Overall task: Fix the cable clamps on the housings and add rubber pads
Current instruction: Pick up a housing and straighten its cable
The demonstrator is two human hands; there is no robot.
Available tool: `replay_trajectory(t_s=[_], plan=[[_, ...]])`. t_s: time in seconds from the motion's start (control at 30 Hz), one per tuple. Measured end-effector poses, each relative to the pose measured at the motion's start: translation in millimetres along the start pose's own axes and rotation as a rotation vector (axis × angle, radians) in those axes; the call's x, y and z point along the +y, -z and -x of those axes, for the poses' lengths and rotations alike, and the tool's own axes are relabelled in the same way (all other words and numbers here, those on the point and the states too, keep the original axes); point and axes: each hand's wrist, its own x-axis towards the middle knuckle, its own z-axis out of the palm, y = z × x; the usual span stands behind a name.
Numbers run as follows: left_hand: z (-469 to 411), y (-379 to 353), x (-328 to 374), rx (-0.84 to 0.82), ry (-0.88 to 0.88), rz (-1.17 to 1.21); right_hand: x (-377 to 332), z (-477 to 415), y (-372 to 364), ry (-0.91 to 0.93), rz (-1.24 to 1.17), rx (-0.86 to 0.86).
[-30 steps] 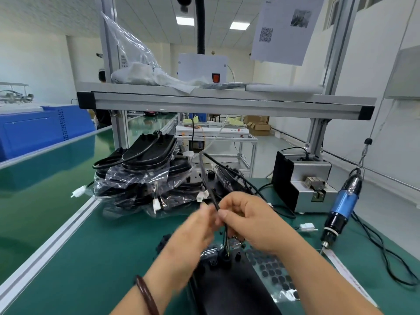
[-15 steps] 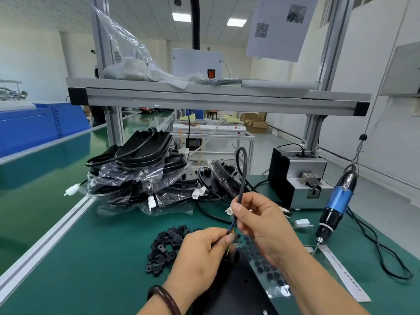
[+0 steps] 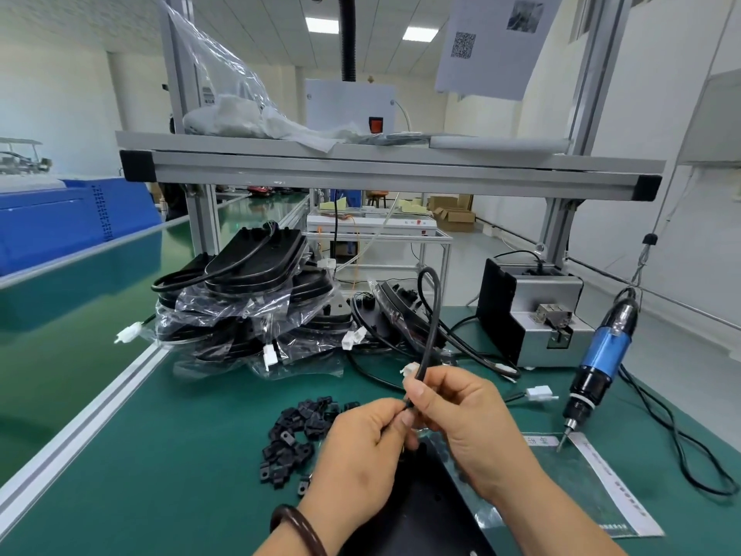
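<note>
A black housing (image 3: 417, 511) lies on the green mat right in front of me, partly hidden under my hands. Its black cable (image 3: 431, 327) loops upward above them, with a white connector (image 3: 409, 371) beside my right fingers. My right hand (image 3: 461, 423) pinches the cable near the connector. Just below, my left hand (image 3: 361, 447) pinches the same cable close to the housing. A heap of small black cable clamps (image 3: 298, 435) lies left of my hands. A clear bag of rubber pads (image 3: 593, 483) lies to the right, mostly under my right arm.
A pile of bagged black housings (image 3: 248, 311) with cables stands at the back left. A grey screw feeder (image 3: 533, 319) sits at the back right. A blue electric screwdriver (image 3: 601, 363) hangs beside it, tip near the mat. A frame shelf (image 3: 385, 170) runs overhead.
My hands have come lower and nearer. The cable loop stands higher above them. The clamp heap, hidden one second ago, shows fully to the left.
</note>
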Motion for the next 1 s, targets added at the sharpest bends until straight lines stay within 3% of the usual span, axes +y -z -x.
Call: replay_trajectory(t_s=[0.1, 0.17, 0.23, 0.33, 0.4, 0.53, 0.67, 0.73, 0.8, 1.0], plan=[[0, 3, -1, -0.083, -0.032, -0.012, -5, 5, 1, 0.040, 0.115, 0.008], [-7, 17, -1, -0.289, 0.023, 0.049, -10, 5, 2, 0.091, 0.260, 0.048], [-25, 44, 3, -0.427, 0.157, 0.337, -14, 7, -1, 0.117, 0.347, 0.039], [-71, 75, 31, -0.356, 0.419, 0.939, -17, 14, -11, 0.106, 0.405, -0.002], [-105, 83, 61, -0.294, 0.529, 1.061, -16, 18, -17, 0.163, 0.494, 0.017], [-148, 88, 117, -0.194, 0.593, 1.094, -23, 15, -22, 0.199, 0.775, -0.076], [-158, 89, 129, -0.158, 0.485, 0.804, -29, 9, -18, 0.213, 0.746, -0.138], [-156, 88, 123, -0.070, 0.383, 0.651, -28, 5, -14, 0.187, 0.747, -0.246], [-151, 93, 114, 0.030, 0.291, 0.596, -28, 3, -14, 0.154, 0.650, -0.258], [-132, 110, 90, 0.182, 0.147, 0.592, -76, -59, 28, -0.260, -0.388, 0.279]])
